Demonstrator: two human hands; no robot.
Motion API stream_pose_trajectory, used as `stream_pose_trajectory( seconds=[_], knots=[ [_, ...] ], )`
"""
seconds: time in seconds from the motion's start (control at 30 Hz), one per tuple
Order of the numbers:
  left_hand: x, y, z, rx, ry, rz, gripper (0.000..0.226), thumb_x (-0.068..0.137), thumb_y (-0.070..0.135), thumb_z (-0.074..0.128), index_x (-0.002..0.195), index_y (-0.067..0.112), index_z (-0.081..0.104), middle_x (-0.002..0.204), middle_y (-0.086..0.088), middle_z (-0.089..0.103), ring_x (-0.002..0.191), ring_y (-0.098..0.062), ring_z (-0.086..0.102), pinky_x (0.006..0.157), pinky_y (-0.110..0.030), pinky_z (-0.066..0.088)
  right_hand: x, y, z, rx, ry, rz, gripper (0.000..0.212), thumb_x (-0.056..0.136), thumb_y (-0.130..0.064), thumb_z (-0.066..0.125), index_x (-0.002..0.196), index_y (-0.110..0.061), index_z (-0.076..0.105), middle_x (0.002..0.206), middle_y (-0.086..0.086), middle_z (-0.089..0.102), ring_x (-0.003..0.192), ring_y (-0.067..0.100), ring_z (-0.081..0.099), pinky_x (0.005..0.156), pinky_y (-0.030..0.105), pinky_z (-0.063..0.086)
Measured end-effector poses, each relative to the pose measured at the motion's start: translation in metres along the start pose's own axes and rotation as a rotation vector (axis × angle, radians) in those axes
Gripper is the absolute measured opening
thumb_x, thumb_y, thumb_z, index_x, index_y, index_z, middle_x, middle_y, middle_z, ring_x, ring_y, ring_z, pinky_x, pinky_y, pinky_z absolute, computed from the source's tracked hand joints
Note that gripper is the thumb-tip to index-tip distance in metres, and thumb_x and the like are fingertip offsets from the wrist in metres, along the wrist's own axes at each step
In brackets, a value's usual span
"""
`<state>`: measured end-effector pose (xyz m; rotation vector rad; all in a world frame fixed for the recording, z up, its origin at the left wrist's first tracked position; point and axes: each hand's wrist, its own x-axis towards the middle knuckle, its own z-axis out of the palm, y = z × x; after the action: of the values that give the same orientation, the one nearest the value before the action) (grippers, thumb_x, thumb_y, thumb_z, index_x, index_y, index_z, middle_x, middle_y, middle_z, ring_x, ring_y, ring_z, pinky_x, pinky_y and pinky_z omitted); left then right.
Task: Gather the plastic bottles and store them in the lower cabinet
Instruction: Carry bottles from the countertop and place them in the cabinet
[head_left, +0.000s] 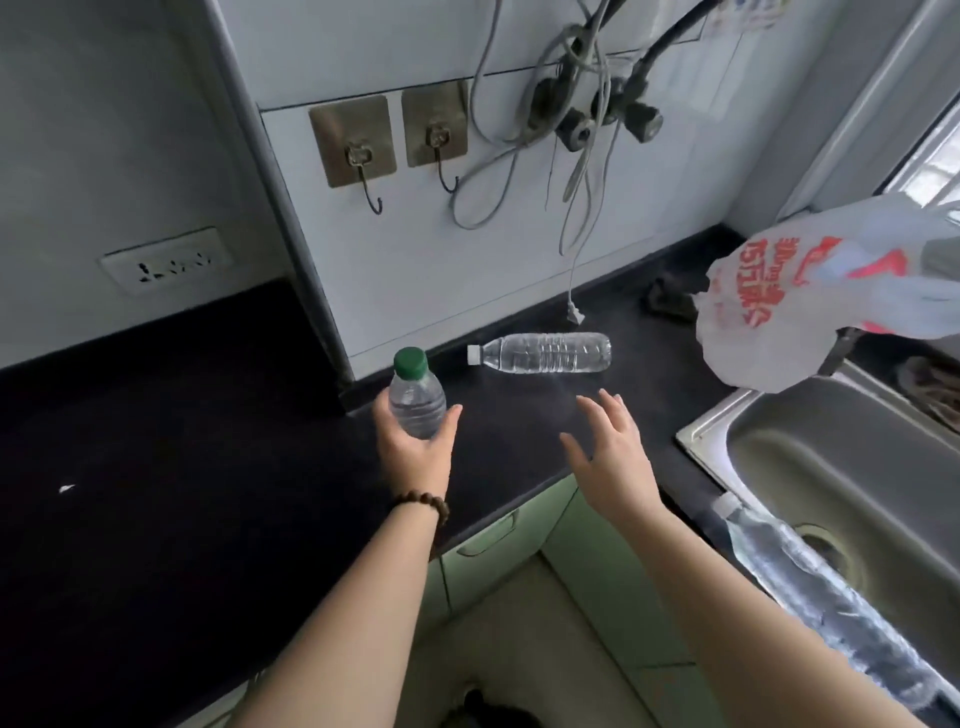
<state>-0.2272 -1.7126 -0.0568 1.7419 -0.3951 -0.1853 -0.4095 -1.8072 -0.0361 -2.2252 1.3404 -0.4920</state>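
My left hand is closed around the lower half of a small clear bottle with a green cap, held upright above the black counter. A clear bottle with a white cap lies on its side on the counter near the wall, cap pointing left. My right hand hovers open just in front of it, fingers spread, not touching it. A third large clear bottle lies along the front rim of the sink at the right. Green lower cabinet doors show under the counter edge.
A steel sink is set in the counter at the right. A white plastic bag with red print hangs over it. Cables and a plug dangle from the wall onto the counter. Two hooks and a socket are on the wall.
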Motion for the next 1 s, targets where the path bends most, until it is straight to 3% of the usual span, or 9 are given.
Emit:
stream_pose_trajectory(
  seconds=[0.07, 0.2, 0.37, 0.47, 0.6, 0.73, 0.83, 1.0],
  knots=[
    [0.006, 0.002, 0.003, 0.020, 0.021, 0.037, 0.060, 0.067, 0.023, 0.086, 0.112, 0.035, 0.047, 0.100, 0.022, 0.057, 0.088, 0.018, 0.055, 0.074, -0.003, 0.042, 0.022, 0.006, 0.001, -0.003, -0.029, -0.026, 0.053, 0.094, -0.034, 0.053, 0.142, -0.021, 0.038, 0.156, 0.003, 0.022, 0.146, 0.017, 0.007, 0.115, 0.039, 0.021],
    [0.007, 0.014, 0.012, 0.096, 0.010, 0.058, 0.051, 0.065, 0.032, 0.085, 0.100, 0.045, 0.049, 0.093, 0.018, 0.063, 0.085, 0.012, 0.059, 0.065, 0.000, 0.041, 0.079, 0.016, 0.002, -0.032, -0.108, -0.145, 0.058, 0.091, -0.036, 0.058, 0.142, -0.019, 0.038, 0.155, 0.007, 0.025, 0.145, 0.021, 0.012, 0.116, 0.038, 0.020],
    [-0.007, 0.027, 0.026, 0.167, 0.025, 0.038, 0.047, 0.065, 0.037, 0.083, 0.101, 0.035, 0.054, 0.091, 0.012, 0.067, 0.080, 0.003, 0.064, 0.066, -0.010, 0.048, 0.156, 0.021, 0.012, -0.126, -0.239, -0.290, 0.070, 0.084, -0.041, 0.064, 0.144, -0.020, 0.034, 0.155, 0.008, 0.024, 0.143, 0.026, 0.018, 0.115, 0.042, 0.024],
    [-0.010, 0.030, 0.032, 0.194, 0.059, 0.023, 0.046, 0.066, 0.030, 0.085, 0.100, 0.030, 0.056, 0.085, 0.015, 0.067, 0.077, 0.009, 0.063, 0.063, -0.003, 0.044, 0.194, 0.022, 0.023, -0.208, -0.314, -0.352, 0.079, 0.080, -0.046, 0.066, 0.146, -0.020, 0.031, 0.153, 0.011, 0.027, 0.141, 0.028, 0.022, 0.114, 0.041, 0.023],
    [-0.018, 0.030, 0.026, 0.210, 0.073, -0.041, 0.048, 0.065, 0.032, 0.085, 0.103, 0.028, 0.055, 0.091, 0.014, 0.067, 0.081, 0.008, 0.062, 0.064, 0.000, 0.042, 0.222, 0.032, 0.038, -0.424, -0.397, -0.445, 0.088, 0.075, -0.057, 0.066, 0.146, -0.024, 0.027, 0.138, 0.007, 0.046, 0.124, 0.031, 0.043, 0.104, 0.041, 0.033],
    [-0.030, 0.023, 0.009, 0.240, 0.135, -0.114, 0.047, 0.066, 0.031, 0.085, 0.100, 0.030, 0.054, 0.088, 0.012, 0.068, 0.079, 0.006, 0.063, 0.062, -0.004, 0.043, 0.229, 0.040, 0.052, -0.533, -0.317, -0.516, 0.082, 0.072, -0.059, 0.067, 0.140, -0.027, 0.033, 0.129, 0.003, 0.054, 0.113, 0.030, 0.050, 0.095, 0.041, 0.037],
    [-0.038, 0.017, -0.005, 0.244, 0.182, -0.192, 0.047, 0.066, 0.032, 0.085, 0.101, 0.031, 0.054, 0.089, 0.011, 0.069, 0.077, 0.005, 0.064, 0.067, -0.015, 0.046, 0.226, 0.041, 0.058, -0.552, -0.260, -0.548, 0.075, 0.072, -0.053, 0.070, 0.134, -0.025, 0.039, 0.122, 0.005, 0.057, 0.106, 0.032, 0.052, 0.089, 0.041, 0.037],
    [-0.053, 0.011, -0.029, 0.253, 0.265, -0.244, 0.049, 0.066, 0.030, 0.086, 0.103, 0.025, 0.055, 0.090, 0.010, 0.068, 0.079, 0.001, 0.064, 0.070, -0.022, 0.047, 0.203, 0.034, 0.065, -0.566, -0.267, -0.577, 0.068, 0.074, -0.052, 0.068, 0.128, -0.021, 0.041, 0.115, 0.007, 0.058, 0.104, 0.031, 0.052, 0.085, 0.040, 0.039]
  ],
)
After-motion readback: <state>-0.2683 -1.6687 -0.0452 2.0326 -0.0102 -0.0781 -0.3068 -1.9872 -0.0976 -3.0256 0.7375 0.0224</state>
